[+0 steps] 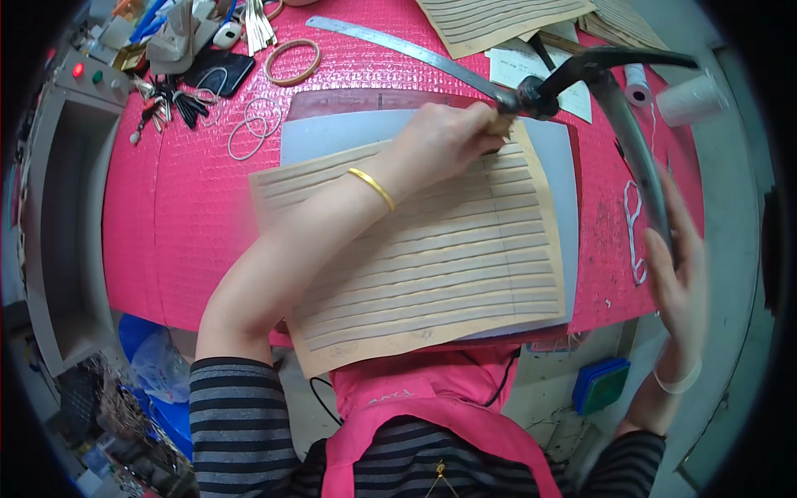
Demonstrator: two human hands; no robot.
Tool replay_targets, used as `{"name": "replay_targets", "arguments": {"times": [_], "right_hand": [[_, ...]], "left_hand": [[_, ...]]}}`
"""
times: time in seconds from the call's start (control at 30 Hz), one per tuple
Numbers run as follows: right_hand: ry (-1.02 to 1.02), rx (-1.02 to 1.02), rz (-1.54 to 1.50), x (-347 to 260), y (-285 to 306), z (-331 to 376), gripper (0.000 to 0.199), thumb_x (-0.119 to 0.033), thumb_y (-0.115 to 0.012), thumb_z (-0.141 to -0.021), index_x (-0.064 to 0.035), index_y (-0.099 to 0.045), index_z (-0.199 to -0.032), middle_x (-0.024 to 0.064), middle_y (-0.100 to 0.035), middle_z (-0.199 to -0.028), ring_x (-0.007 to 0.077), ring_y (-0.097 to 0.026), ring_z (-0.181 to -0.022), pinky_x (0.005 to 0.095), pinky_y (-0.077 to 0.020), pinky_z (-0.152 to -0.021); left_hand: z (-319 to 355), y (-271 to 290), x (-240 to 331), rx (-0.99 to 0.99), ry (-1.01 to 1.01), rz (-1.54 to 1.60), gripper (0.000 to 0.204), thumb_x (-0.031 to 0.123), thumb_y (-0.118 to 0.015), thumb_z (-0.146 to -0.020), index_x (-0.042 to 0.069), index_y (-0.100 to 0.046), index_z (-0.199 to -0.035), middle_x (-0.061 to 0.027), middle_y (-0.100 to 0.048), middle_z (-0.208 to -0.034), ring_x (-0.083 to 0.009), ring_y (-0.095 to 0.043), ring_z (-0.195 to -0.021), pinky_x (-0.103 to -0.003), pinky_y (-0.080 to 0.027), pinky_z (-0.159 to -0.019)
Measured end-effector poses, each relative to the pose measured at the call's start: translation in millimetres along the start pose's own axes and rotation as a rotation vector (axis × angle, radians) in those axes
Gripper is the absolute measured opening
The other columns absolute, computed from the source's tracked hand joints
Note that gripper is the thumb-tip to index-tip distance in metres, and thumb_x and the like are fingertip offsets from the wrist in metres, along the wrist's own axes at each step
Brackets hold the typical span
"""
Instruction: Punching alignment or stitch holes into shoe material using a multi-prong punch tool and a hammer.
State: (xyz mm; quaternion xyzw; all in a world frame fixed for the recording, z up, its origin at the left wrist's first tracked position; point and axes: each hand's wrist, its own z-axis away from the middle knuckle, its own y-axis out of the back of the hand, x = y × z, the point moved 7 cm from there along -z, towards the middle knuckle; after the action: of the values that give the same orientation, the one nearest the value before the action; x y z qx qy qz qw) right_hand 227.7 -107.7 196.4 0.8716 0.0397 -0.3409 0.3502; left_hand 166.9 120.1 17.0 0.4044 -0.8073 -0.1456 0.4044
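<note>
Pink apron closest, low at my chest. Left hand closed, fingers pinching a small object, mostly hidden. Right hand wraps the hammer handle; its head sits at my left fingertips, contact unclear. Beneath the left hand: tan sheet with grey strips, slightly askew on a pale board, pink-covered bench under that. Steel ruler beyond.

The right hand holds a hammer while the left hand is curled over a striped tan sheet.
</note>
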Motion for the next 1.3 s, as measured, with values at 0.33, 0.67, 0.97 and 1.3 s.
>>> {"name": "replay_targets", "arguments": {"times": [0.33, 0.67, 0.97, 1.3], "right_hand": [[-0.561, -0.488, 0.147, 84.2, -93.2, 71.9, 0.046, -0.003, -0.047, -0.078, -0.005, -0.039, -0.124, 0.0185, -0.055, -0.105, 0.0182, -0.055, -0.096, 0.0289, -0.0403, -0.081], [-0.615, -0.46, 0.054, 95.6, -96.6, 82.3, 0.047, -0.003, -0.046, -0.079, -0.0048, -0.036, -0.125, 0.0178, -0.055, -0.105, 0.0175, -0.053, -0.098, 0.0273, -0.0385, -0.082], [-0.6, -0.429, 0.018, 99.8, -94.8, 84.5, 0.048, -0.003, -0.048, -0.078, -0.0042, -0.037, -0.125, 0.0165, -0.054, -0.109, 0.0162, -0.05, -0.102, 0.0277, -0.0357, -0.086], [-0.393, -0.008, -0.545, 88.2, 41.8, 47.1, 0.021, -0.024, -0.042, -0.085, -0.0051, -0.041, -0.075, 0.0005, -0.039, -0.058, 0.0038, -0.032, -0.045, 0.0166, -0.025, -0.038]], "left_hand": [[-2.2, -1.3, -2.5, -0.031, 0.054, 0.034, 0.018, 0.015, -0.06, -0.076, 0.001, -0.048, -0.074, -0.0125, -0.055, -0.059, -0.024, -0.056, -0.052, -0.032, -0.042, -0.045], [3.6, -3.9, -16.5, -0.066, 0.358, 0.383, 0.017, 0.012, -0.06, -0.077, -0.001, -0.054, -0.086, -0.01, -0.059, -0.067, -0.0151, -0.058, -0.057, -0.025, -0.044, -0.049], [0.9, -10.0, -13.0, -0.123, 0.219, 0.155, 0.018, 0.013, -0.062, -0.076, 0.0, -0.054, -0.086, -0.0087, -0.059, -0.065, -0.0147, -0.056, -0.049, -0.024, -0.042, -0.044], [0.3, -7.9, 6.0, -0.083, 0.02, 0.041, 0.019, 0.012, -0.064, -0.072, 0.003, -0.048, -0.077, -0.011, -0.054, -0.058, -0.0251, -0.054, -0.05, -0.031, -0.04, -0.044]]}}
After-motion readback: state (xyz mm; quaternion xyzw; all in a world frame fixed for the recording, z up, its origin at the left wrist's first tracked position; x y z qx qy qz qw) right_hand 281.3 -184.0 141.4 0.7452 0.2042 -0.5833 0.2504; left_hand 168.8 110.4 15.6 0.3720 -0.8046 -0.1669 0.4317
